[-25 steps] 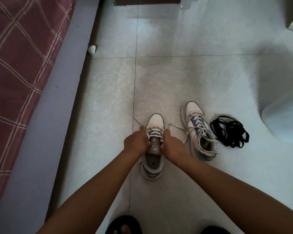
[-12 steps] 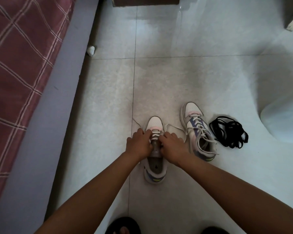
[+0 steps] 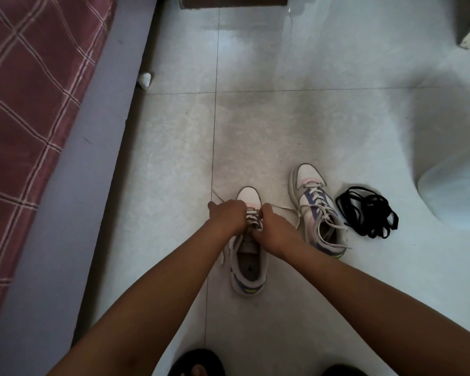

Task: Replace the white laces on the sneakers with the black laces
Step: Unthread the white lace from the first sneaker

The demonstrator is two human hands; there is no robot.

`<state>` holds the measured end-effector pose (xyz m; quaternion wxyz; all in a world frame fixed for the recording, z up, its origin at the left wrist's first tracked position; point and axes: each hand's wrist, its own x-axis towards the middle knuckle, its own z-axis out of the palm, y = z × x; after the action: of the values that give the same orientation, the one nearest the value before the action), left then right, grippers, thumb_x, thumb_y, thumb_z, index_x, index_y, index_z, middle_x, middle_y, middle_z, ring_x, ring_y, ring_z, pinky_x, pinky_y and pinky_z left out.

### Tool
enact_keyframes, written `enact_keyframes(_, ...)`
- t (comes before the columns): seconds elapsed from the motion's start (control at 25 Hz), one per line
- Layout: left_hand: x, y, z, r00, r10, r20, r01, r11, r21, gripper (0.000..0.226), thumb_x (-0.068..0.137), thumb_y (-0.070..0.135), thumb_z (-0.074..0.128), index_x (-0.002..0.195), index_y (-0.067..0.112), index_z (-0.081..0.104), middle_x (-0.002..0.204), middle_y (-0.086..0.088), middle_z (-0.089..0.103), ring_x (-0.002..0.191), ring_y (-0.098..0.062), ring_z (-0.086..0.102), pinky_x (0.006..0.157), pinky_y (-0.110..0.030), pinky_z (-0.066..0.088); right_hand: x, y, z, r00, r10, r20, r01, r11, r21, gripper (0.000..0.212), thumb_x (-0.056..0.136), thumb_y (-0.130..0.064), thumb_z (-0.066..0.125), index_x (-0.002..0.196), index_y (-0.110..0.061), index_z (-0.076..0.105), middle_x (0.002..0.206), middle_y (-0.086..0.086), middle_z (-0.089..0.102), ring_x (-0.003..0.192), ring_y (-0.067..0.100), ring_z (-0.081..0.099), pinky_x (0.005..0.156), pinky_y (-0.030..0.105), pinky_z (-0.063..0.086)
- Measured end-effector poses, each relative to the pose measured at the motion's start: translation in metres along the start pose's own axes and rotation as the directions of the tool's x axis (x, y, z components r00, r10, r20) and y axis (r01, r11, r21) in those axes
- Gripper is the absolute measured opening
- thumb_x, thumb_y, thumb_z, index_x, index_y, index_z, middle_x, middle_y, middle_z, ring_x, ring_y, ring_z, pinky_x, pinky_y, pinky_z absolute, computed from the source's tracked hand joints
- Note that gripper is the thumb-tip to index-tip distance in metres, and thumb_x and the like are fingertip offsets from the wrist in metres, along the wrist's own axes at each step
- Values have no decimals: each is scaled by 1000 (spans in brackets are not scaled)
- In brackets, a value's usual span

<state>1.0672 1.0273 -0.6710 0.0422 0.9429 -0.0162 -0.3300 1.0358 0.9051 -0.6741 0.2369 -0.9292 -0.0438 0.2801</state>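
Near sneaker (image 3: 248, 270) on floor tile (image 3: 282, 137), toe pointing away. Left hand (image 3: 227, 216) and right hand (image 3: 271, 229) both curled tight, grip pinching white laces (image 3: 253, 216) over tongue. Second sneaker (image 3: 316, 210) just right of it, laces loose. Black laces (image 3: 368, 210) piled beside that one. Logos and insole print too small to read.

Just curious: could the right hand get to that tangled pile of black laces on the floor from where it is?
Probably yes. The black laces lie bare on the pale tiled floor, but the second white sneaker stands between them and the right hand, which is busy at the near sneaker's white laces.
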Motion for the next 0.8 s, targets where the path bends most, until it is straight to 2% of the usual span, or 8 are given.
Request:
enact_keyframes(0.16,-2,-11,1,991,128,-48,-134,978,-162,23,94,28,51,104,9,59,111,-11,62,101,-28,58,75,-32,40,-13,13,4,999,51,12,-50,996,-71,43,89,-29,52,121,-7,32,110,16,60,100,34,59,68,34,37)
enact_keyframes(0.32,-10,-18,19,932,289,-217,-205,917,341,24,95,19,44,117,10,48,108,-8,64,95,-28,64,65,-29,34,-21,20,7,999,-9,32,14,990,-140,29,93,-21,45,117,-8,35,105,19,61,95,36,59,66,33,34)
enact_keyframes(0.4,-10,-28,15,980,105,-168,-70,977,200,27,92,23,50,115,10,51,106,-7,65,95,-27,65,67,-29,39,-22,19,8,998,-35,57,45,983,-179,24,92,-21,45,113,-11,37,104,19,61,94,35,59,64,32,33)
enact_keyframes(0.44,-11,-33,10,995,-54,-85,51,998,-34,28,90,27,56,111,8,55,100,-9,66,90,-27,66,67,-29,44,-22,18,8,997,-35,67,47,981,-189,21,92,-21,45,110,-12,37,105,19,61,95,35,59,64,32,33)
enact_keyframes(0.48,-10,-36,7,983,-182,39,185,931,-314,27,89,28,60,103,5,58,91,-12,65,79,-28,67,65,-31,49,-21,18,8,997,-32,72,45,981,-190,17,92,-20,45,105,-14,35,106,20,61,96,36,59,65,33,33)
enact_keyframes(0.56,-14,-31,9,942,-249,225,331,572,-751,23,90,19,58,87,-4,60,77,-19,63,57,-27,61,62,-37,56,-20,20,8,997,-20,74,33,982,-185,18,93,-20,44,98,-17,28,107,20,60,96,36,59,66,33,34)
enact_keyframes(0.68,-25,-13,16,951,-223,214,263,221,-939,26,91,10,49,70,1,61,71,-18,64,58,-25,61,64,-36,56,-20,28,8,998,7,60,4,982,-186,19,92,-21,45,106,-13,35,107,19,60,97,36,59,66,33,34)
enact_keyframes(0.8,-31,-15,22,969,-24,246,240,-134,-961,36,88,7,43,57,11,62,65,-7,64,62,-17,59,62,-26,47,-20,36,4,998,27,57,-17,985,-173,20,92,-23,46,106,-13,35,107,19,60,98,36,59,65,32,33)
